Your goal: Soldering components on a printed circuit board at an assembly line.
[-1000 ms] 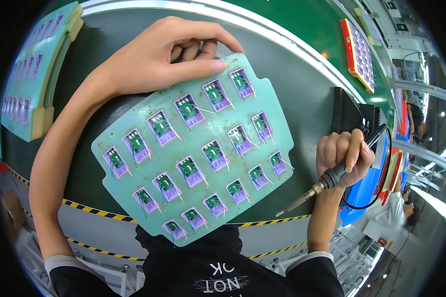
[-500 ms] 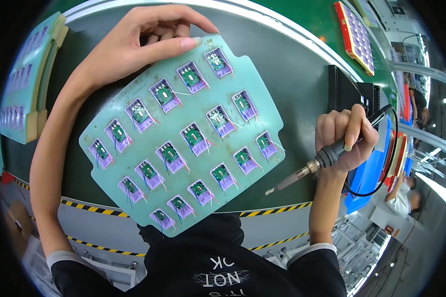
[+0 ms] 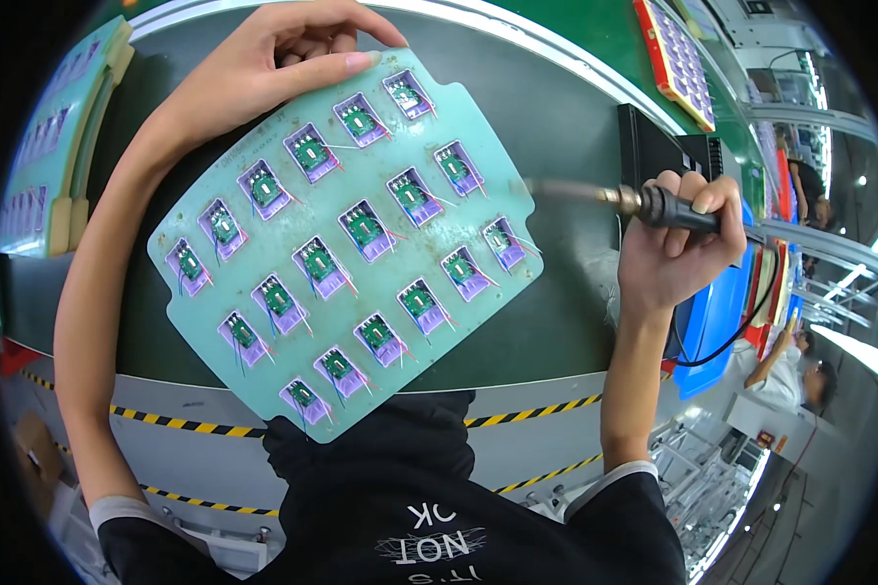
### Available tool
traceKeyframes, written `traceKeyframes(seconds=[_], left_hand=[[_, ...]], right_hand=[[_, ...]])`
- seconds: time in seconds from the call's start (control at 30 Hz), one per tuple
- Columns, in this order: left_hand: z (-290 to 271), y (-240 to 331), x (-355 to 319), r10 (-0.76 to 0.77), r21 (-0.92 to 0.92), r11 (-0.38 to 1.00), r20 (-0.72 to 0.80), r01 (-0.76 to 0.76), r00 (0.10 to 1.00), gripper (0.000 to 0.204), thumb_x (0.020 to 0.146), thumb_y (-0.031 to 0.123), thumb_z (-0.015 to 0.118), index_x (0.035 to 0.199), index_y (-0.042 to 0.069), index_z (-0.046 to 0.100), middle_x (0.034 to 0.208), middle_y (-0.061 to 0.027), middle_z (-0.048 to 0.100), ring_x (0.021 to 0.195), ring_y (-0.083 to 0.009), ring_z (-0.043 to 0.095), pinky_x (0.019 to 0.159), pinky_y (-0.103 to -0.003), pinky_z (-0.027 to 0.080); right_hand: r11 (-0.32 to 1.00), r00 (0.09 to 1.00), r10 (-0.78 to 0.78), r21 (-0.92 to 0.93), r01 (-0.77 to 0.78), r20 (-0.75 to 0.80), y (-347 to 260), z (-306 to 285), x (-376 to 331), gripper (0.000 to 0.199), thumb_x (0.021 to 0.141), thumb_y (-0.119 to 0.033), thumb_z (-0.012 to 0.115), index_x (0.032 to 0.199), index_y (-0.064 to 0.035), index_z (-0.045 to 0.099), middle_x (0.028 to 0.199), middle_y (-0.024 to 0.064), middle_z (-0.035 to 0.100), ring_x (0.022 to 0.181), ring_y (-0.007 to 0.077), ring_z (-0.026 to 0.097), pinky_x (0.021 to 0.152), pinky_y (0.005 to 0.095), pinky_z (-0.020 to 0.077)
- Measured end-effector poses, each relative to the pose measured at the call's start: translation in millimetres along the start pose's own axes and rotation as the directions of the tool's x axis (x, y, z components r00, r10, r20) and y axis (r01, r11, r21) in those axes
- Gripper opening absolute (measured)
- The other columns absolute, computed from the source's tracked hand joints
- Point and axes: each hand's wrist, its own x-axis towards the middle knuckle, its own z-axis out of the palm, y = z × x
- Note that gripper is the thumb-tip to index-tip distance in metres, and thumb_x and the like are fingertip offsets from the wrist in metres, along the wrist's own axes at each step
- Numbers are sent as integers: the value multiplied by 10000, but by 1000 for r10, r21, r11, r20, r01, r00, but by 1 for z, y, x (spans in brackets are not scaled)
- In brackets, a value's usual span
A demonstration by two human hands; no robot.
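Observation:
A pale green fixture plate (image 3: 361, 322) lies tilted on the dark bench mat, carrying several small green circuit boards in purple pockets with thin wires. My left hand (image 3: 263, 73) rests on its far upper corner, fingers curled over the edge and holding it. My right hand (image 3: 678, 258) grips a soldering iron (image 3: 654, 207) by its black handle. The metal tip points left, hovering just off the plate's right edge. A black cord runs down from the handle.
A second green tray of parts (image 3: 54, 146) stands at the far left. A black box (image 3: 658, 146) sits behind my right hand, a red tray (image 3: 678, 58) beyond it, a blue bin (image 3: 717, 322) at the right. Yellow-black tape (image 3: 527, 414) marks the bench's near edge. Another person (image 3: 785, 375) works lower right.
The plate has slid left and away under my left hand. My right hand has lifted and swung the soldering iron from pointing down-left to lying level, tip toward the plate's right edge.

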Motion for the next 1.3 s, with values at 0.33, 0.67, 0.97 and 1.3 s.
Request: traceKeyframes(seconds=[0.33, 0.67, 0.97, 1.3], left_hand=[[-4, 30, 2, -169, -77, 983, 8, 169, 986, 292, 859, 149, 623, 1114, 8, 607, 733, 39, 557, 587, -2, 428, 516, -152, 338], [-4, 28, 3, -152, -83, 985, 16, 153, 988, 295, 856, 134, 625, 1112, -9, 596, 726, 34, 550, 565, -2, 419, 495, -155, 335], [-7, 27, 3, -149, -61, 987, 15, 150, 989, 295, 855, 138, 622, 1110, -9, 597, 718, 32, 552, 553, -1, 420, 490, -154, 336], [-10, 24, 6, -160, -22, 987, 27, 160, 987, 288, 854, 141, 622, 1100, -8, 604, 742, 19, 572, 571, -8, 444, 506, -159, 355]], right_hand=[[859, 906, -295, -332, 390, 303, 7, 18, -14, 224, 910, -144, 423, 760, 17, 464, 503, 77, 455, 372, 84, 364, 382, 218, 305], [810, 906, -289, -424, 404, 310, 10, 24, -16, 246, 914, -170, 426, 746, 6, 464, 484, 77, 447, 356, 85, 323, 375, 228, 294], [783, 910, -295, -471, 406, 293, 14, 30, -15, 268, 911, -196, 426, 721, -8, 450, 461, 49, 379, 342, 87, 269, 371, 244, 269], [824, 895, -277, -393, 409, 351, 13, 21, -14, 215, 907, -153, 466, 787, 26, 463, 562, 133, 547, 397, 84, 402, 373, 209, 313]])
